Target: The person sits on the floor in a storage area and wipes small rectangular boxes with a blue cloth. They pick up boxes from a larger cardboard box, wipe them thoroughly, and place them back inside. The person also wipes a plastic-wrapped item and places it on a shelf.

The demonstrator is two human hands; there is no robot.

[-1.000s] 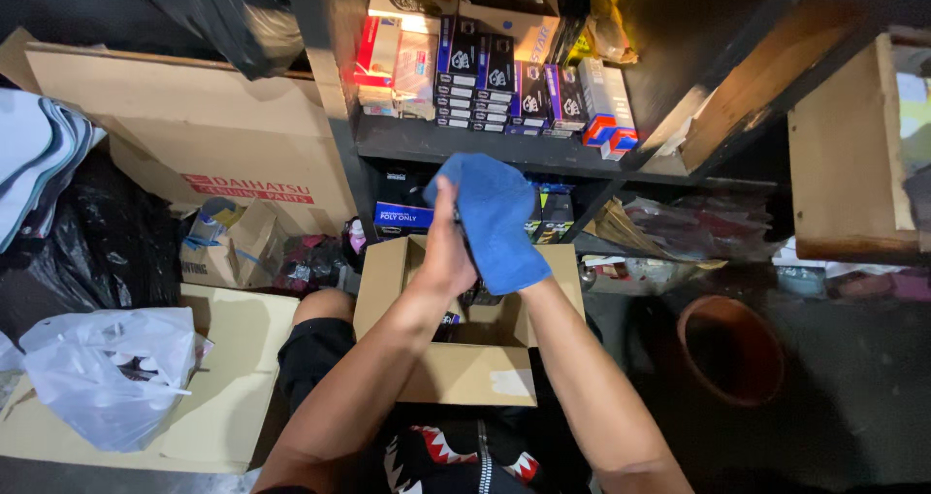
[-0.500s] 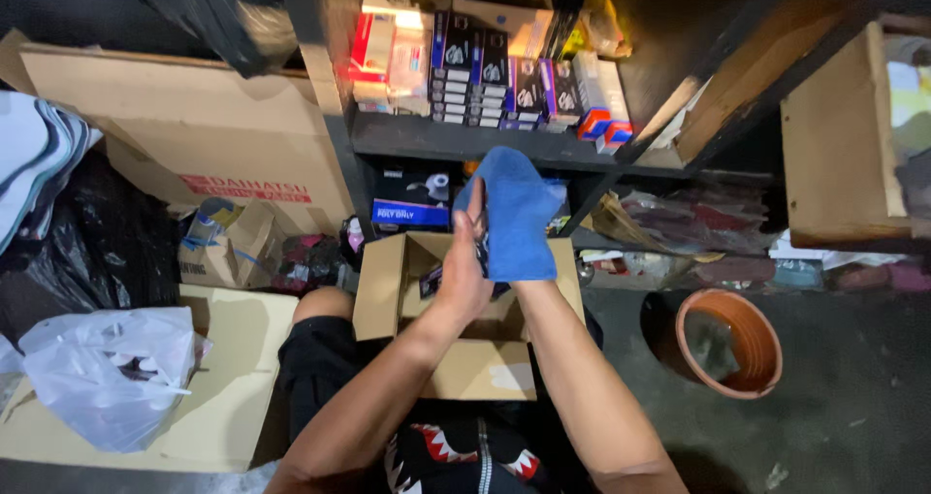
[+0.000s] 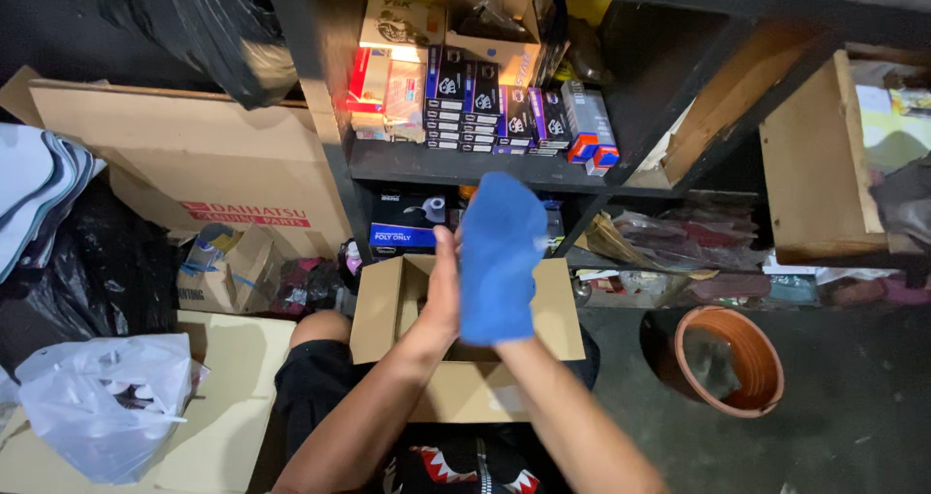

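Pressing flat against one blue cloth (image 3: 500, 261), left hand (image 3: 443, 290); right hand hidden, grip untellable.

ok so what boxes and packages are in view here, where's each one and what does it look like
Open cardboard box: on the lap, brown, flaps up.
Stacked small boxes: middle shelf, dark with purple ends.
Red and white boxes: shelf, left of the stack.
Blue and black box: lower shelf, behind the left hand.
Large flat carton: leaning at left, brown, red print.
White plastic bag: lower left, crumpled.
Blue cloth: covers the right hand.
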